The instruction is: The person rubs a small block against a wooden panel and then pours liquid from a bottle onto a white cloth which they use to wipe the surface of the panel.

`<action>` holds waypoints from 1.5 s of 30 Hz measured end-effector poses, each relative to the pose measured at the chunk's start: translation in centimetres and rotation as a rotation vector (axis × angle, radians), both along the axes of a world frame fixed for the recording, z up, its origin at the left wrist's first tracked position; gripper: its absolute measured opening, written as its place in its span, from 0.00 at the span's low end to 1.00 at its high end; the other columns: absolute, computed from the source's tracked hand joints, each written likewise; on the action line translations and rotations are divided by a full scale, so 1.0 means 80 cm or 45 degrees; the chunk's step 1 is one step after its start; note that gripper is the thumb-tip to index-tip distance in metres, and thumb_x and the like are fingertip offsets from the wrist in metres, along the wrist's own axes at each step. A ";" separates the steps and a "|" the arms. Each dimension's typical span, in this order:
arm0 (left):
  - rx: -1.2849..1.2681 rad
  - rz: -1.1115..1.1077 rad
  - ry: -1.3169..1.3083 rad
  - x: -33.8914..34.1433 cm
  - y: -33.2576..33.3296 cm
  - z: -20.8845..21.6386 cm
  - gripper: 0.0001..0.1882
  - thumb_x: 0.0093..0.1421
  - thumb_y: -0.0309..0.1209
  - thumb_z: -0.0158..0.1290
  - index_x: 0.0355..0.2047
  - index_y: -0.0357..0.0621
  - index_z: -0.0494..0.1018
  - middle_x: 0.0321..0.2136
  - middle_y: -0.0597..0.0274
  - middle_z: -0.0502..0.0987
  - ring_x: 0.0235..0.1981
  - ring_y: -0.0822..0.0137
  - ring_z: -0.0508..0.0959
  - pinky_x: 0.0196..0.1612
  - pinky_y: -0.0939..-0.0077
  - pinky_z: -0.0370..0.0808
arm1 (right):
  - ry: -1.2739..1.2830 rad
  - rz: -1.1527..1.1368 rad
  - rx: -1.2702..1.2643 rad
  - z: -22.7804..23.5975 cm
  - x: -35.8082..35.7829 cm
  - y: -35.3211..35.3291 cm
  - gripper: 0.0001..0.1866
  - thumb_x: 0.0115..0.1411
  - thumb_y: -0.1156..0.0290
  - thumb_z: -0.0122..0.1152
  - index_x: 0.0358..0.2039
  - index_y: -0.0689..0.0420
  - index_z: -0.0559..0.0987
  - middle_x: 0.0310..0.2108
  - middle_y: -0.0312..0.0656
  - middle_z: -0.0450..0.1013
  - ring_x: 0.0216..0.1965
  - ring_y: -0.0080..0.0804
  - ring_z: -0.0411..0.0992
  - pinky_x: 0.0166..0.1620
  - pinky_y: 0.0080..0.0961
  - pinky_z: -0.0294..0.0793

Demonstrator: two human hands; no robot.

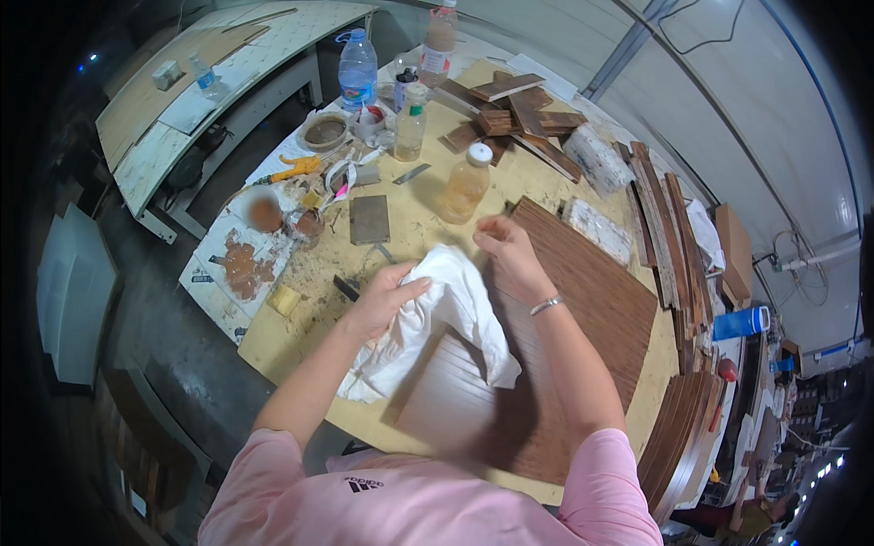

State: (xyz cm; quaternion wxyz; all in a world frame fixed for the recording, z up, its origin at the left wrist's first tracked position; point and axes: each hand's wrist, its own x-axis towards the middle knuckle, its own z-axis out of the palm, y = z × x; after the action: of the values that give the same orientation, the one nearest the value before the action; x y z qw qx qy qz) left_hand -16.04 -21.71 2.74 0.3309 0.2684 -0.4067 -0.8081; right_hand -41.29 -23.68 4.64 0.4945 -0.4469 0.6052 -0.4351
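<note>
A crumpled white cloth hangs in front of me, gripped along its upper left side by my left hand. Its lower folds drape over the near edge of a large dark-brown wood panel that has a ribbed grain. My right hand is raised above the panel, to the right of the cloth and apart from it. Its thumb and fingertips are pinched together; whether anything is between them I cannot make out. Just beyond that hand stands a clear plastic bottle with a white cap and some yellowish liquid.
Short brown wood pieces are piled at the back. Long strips and white-wrapped blocks line the right side. Bottles, a bowl, a yellow-handled tool and a brown-smeared board crowd the left. A grey block lies mid-table.
</note>
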 end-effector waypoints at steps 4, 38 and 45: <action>0.116 0.209 0.193 -0.003 -0.033 -0.018 0.17 0.66 0.24 0.52 0.54 0.34 0.69 0.44 0.61 0.78 0.42 0.74 0.78 0.47 0.77 0.76 | 0.337 -0.246 -0.320 -0.048 0.010 -0.093 0.42 0.48 0.74 0.76 0.62 0.66 0.63 0.55 0.45 0.71 0.52 0.33 0.72 0.57 0.29 0.71; 0.300 0.442 0.393 -0.033 -0.075 -0.050 0.27 0.64 0.18 0.42 0.65 0.33 0.63 0.58 0.51 0.73 0.57 0.61 0.75 0.61 0.66 0.71 | 1.966 0.355 -0.824 0.024 0.019 -0.099 0.23 0.39 0.79 0.62 0.39 0.48 0.77 0.37 0.39 0.68 0.45 0.42 0.66 0.51 0.43 0.62; 0.271 0.498 0.326 -0.019 -0.078 -0.047 0.26 0.63 0.20 0.44 0.63 0.32 0.64 0.56 0.49 0.75 0.56 0.58 0.76 0.61 0.64 0.71 | 1.729 0.219 -0.808 0.008 0.032 -0.119 0.22 0.41 0.78 0.62 0.42 0.52 0.77 0.35 0.39 0.70 0.42 0.41 0.68 0.45 0.40 0.65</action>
State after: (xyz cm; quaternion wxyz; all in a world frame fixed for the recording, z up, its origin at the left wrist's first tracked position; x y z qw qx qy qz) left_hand -17.57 -27.98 -1.01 0.4996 0.2707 -0.2144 -0.7945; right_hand -38.73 -33.20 5.27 -0.1074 -0.7836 0.5857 -0.1775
